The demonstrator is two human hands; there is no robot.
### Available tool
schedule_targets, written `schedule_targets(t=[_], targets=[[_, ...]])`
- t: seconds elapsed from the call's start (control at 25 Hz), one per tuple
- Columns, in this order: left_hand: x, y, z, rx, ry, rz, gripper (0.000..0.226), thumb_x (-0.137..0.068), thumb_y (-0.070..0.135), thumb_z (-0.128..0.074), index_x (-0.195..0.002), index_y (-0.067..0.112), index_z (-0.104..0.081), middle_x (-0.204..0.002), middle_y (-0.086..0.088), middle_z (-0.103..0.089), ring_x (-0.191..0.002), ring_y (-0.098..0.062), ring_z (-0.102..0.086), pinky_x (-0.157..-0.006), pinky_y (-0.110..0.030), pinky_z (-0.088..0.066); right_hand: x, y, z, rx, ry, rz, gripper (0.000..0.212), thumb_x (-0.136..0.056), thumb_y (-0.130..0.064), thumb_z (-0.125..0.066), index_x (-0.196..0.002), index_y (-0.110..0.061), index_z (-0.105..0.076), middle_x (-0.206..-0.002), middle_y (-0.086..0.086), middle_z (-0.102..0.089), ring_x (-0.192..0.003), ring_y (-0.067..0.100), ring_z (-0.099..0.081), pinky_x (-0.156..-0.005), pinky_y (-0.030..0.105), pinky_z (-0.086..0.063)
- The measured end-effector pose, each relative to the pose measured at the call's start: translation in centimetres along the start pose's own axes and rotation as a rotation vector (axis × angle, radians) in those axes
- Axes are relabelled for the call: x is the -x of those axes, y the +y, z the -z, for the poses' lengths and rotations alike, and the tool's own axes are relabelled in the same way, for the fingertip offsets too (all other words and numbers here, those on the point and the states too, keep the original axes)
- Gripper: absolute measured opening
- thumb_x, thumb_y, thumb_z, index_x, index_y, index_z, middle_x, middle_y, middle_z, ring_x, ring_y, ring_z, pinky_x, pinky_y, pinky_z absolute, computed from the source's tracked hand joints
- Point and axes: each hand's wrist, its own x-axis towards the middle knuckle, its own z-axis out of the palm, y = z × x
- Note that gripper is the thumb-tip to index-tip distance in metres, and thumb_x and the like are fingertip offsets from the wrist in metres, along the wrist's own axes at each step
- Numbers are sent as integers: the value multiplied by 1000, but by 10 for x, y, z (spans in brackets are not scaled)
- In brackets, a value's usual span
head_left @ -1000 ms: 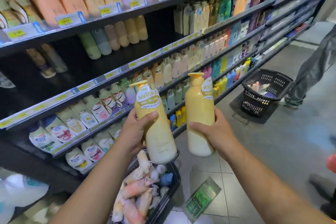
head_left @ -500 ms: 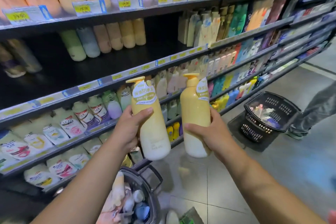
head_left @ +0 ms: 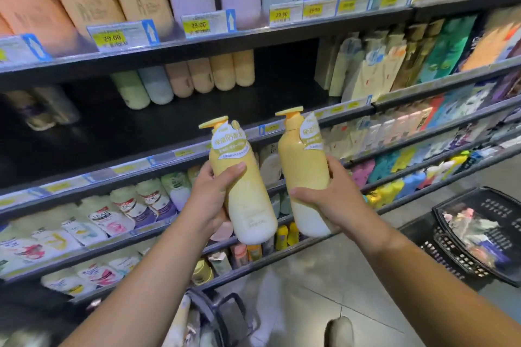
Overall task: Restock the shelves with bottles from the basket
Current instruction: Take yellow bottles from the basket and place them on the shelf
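I hold two yellow-and-white pump bottles upright in front of the shelves. My left hand [head_left: 210,200] grips the left bottle [head_left: 248,205] around its middle, thumb across the front. My right hand [head_left: 331,200] grips the right bottle [head_left: 301,166] from the side. Both carry a white label near the neck. Behind them is a dark shelf [head_left: 158,127] with a wide bare stretch and a row of pastel bottles [head_left: 183,79] at its back. Only the rim of the near basket [head_left: 208,315] shows at the bottom edge, with pale bottles inside.
A second black basket [head_left: 479,234] with goods sits on the tiled floor at the right. Full shelves of bottles and pouches run above, below and to the right. Price tags line each shelf edge. A shoe tip [head_left: 339,331] shows at the bottom.
The view has tilted up and come closer to the shelves. Both bottles have risen toward the dark middle shelf. The near basket has slid mostly out of view, and the figure at the right is gone.
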Motion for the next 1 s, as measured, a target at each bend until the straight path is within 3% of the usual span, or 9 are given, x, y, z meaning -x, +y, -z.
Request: schedule_targets(t=[0.16,0.28,0.44,0.72,0.88,1.0], targets=[[-28,5,-21,54,133,-55,32,-79,13,-71,-110,14,-63,-96,-9,-74,-84,-25,-70,-77,-44,-58,-63,-8,16,95,-141,98,84,-61,-29,-89,-130,-32,-42,-107,-14,-54,-93,5,-55,-66,20,-42],[-47,10,-45,101,250,-106,20,-87,10,-66,-107,13,-64,-94,-8,-74,-82,-24,-71,-78,-43,-59,-112,-18,31,226,-240,210,90,-58,-35,-89,-133,-33,-39,-117,-10,-51,-104,14,-52,-79,30,-44],[-65,15,-69,218,396,-142,34,-87,14,-68,-120,12,-59,-107,-12,-71,-92,-27,-70,-81,-47,-58,-170,-42,49,416,-351,425,96,-55,-40,-90,-136,-35,-38,-124,-8,-49,-106,14,-49,-84,33,-43],[-87,19,-69,369,535,-228,27,-87,17,-69,-112,16,-61,-108,-12,-71,-105,-33,-67,-91,-55,-53,-237,-71,36,811,-369,808,96,-58,-38,-84,-139,-38,-32,-119,0,-43,-105,24,-53,-90,46,-47],[-100,27,-47,388,549,-250,46,-76,23,-74,-119,16,-61,-116,-13,-70,-105,-30,-68,-87,-52,-55,-263,-65,15,862,-343,904,95,-62,-34,-83,-143,-33,-32,-121,4,-45,-107,25,-51,-93,44,-43],[-117,36,-31,406,563,-225,51,-77,25,-73,-125,15,-59,-116,-11,-71,-100,-26,-71,-77,-48,-58,-278,-58,-2,881,-338,842,87,-69,-33,-79,-143,-31,-33,-119,7,-48,-107,28,-51,-93,43,-40]])
